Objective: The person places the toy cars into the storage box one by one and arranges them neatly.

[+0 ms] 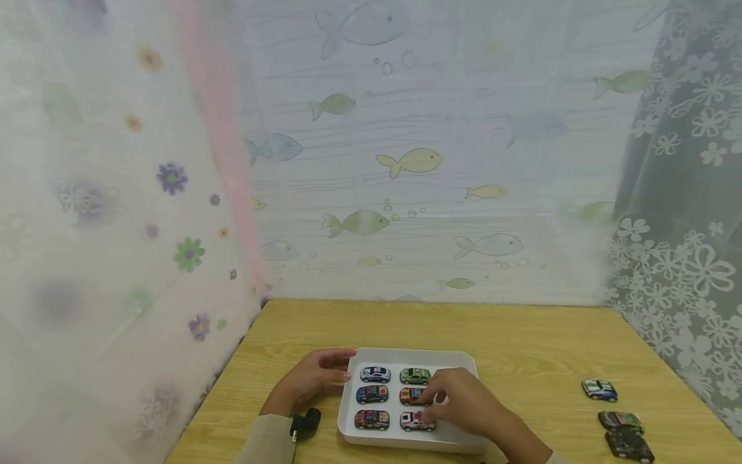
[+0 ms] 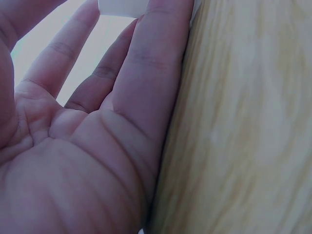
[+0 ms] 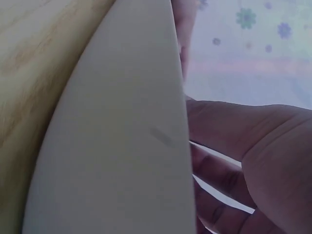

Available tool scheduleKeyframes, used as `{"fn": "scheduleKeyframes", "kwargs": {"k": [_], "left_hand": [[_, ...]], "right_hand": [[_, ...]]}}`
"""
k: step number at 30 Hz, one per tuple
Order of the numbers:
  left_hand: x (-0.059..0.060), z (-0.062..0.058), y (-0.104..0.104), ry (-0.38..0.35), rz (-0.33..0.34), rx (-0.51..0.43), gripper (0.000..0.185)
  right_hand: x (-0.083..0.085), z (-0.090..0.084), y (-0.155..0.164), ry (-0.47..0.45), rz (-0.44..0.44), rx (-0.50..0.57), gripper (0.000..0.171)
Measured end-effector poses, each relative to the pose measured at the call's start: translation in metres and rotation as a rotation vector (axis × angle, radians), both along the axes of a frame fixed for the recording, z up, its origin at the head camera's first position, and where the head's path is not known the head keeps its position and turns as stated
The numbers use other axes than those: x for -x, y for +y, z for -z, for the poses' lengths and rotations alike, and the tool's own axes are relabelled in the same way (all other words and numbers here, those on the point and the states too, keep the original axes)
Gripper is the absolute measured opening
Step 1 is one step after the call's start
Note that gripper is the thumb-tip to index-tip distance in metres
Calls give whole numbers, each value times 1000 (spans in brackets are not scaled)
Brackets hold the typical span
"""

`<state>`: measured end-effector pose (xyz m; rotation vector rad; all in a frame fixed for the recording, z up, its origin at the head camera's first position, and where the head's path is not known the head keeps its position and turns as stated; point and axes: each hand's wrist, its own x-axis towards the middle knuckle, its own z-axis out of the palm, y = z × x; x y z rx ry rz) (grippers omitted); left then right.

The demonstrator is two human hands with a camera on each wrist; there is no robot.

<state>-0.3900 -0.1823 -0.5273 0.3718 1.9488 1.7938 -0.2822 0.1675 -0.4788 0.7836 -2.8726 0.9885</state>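
The right hand [image 1: 464, 403] pinches an orange toy car [image 1: 413, 394] in the white plastic tray [image 1: 406, 439]; the left hand [image 1: 315, 380], fingers straight, steadies the tray's left edge. A slip could knock neighbouring cars askew.

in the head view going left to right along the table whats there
left hand at the left edge of the white tray → toy cars in the tray, such as the blue one → right hand over the tray's right part → three loose toy cars on the table, far right.
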Motion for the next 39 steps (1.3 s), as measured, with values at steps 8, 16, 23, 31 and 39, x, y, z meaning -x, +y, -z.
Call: {"fn": "scheduleKeyframes", "kwargs": {"k": [8, 16, 23, 31, 39], "left_hand": [[-3, -3, 1, 7, -6, 1, 58], [-3, -3, 1, 5, 1, -2, 57], [-2, -3, 1, 4, 10, -11, 57], [-1, -2, 2, 3, 20, -19, 57], [-1, -2, 1, 9, 14, -19, 58]], "right_hand": [[-4, -5, 36, 105, 65, -6, 17], [-7, -13, 87, 111, 229, -24, 18], [-10, -27, 130, 76, 347, -23, 25], [-5, -28, 190, 34, 434, -126, 52], [-5, -19, 250, -179, 488, -207, 75]]}}
